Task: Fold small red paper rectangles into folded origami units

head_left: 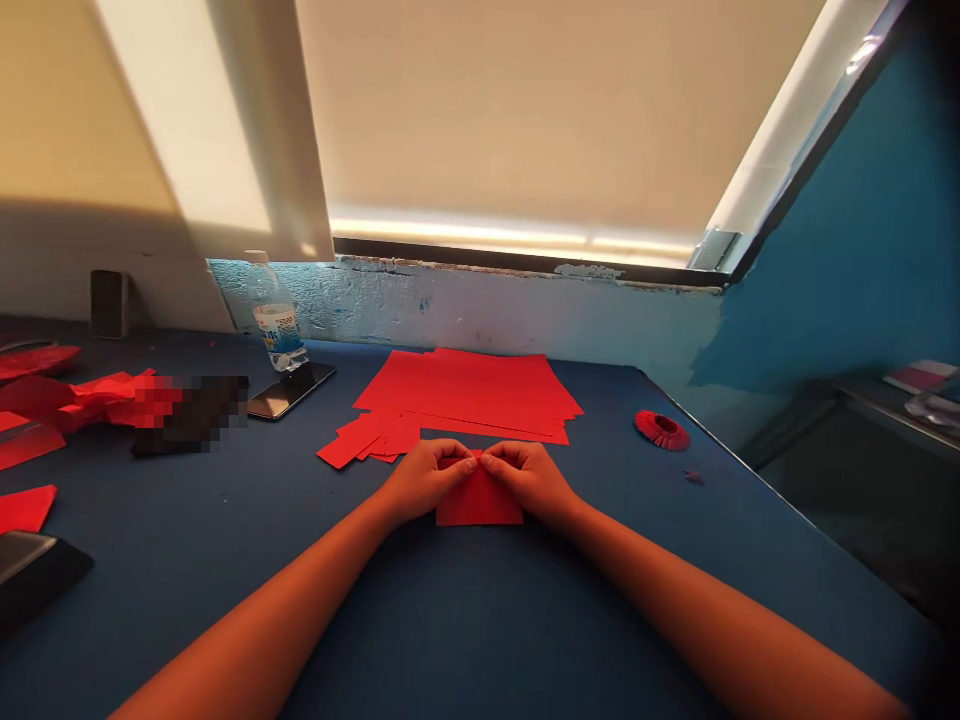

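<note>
Left grip (426, 478) and right grip (529, 480) closed, fingertips pinching top edge of folded red paper (480, 498). Paper lies flat on blue surface (480, 620), midway between hands. Stack of red sheets (465, 385) just beyond. Best: even pressure from both sides, edges aligned, crease pressed firmly against surface.

Indoor workroom, blue-topped desk (697, 540), window blind (540, 110)
</note>
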`<state>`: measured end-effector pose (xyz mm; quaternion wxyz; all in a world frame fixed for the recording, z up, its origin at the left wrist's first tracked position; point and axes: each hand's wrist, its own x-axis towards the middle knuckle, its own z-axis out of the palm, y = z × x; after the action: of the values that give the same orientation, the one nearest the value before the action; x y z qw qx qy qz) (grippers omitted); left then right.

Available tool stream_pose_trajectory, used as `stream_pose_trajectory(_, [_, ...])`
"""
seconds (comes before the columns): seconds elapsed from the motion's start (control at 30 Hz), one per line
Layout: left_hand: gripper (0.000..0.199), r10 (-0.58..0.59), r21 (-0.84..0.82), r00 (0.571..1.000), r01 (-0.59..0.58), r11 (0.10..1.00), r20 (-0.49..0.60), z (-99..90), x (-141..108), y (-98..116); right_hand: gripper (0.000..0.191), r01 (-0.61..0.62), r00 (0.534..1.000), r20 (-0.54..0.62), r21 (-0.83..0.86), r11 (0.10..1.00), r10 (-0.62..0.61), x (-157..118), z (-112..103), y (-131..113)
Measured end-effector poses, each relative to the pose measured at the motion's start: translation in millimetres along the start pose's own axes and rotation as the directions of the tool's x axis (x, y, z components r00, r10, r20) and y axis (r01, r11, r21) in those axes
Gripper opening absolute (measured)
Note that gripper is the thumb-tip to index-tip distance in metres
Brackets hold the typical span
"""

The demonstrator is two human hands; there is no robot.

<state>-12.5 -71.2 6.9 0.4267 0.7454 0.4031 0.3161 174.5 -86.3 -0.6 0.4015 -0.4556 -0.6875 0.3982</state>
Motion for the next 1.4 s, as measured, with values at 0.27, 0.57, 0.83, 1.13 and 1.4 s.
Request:
stream_pose_trajectory(0.27, [0.032, 0.0, 0.0, 1.0, 0.0, 1.0, 0.0, 1.5, 4.2, -2.5, 0.024, -0.019, 0.999, -0.035, 0.008, 1.0, 0.019, 0.1, -0.9, 0.5])
stream_pose_trajectory(0.57, [0.031, -0.031, -0.036, 1.0, 0.031, 0.999, 0.007, 3.0, 4.0, -5.0, 0.025, -0.041, 0.999, -0.007, 0.061, 0.997, 0.042, -1.3, -1.2, 1.1])
stream_pose_trajectory(0.83, [0.027, -0.046, -0.047, 0.999, 0.047, 0.998, 0.019, 2.5, 4.7, -3.7, 0.022, -0.063, 0.998, 0.024, 0.031, 0.998, 0.062, -1.8, -1.2, -3.3])
stream_pose_trajectory(1.13, [0.031, -0.105, -0.07, 0.994, 0.105, 0.992, 0.002, 2.6, 4.8, -4.2, 0.023, -0.081, 0.997, 0.01, 0.026, 0.996, 0.08, -0.4, -0.7, -1.3])
stream_pose_trajectory(1.4, [0.029, -0.095, -0.06, 0.995, 0.093, 0.994, -0.034, 3.4, 5.2, -3.4, 0.025, -0.112, 0.994, 0.005, 0.037, 0.993, 0.112, -0.2, -1.2, -0.7])
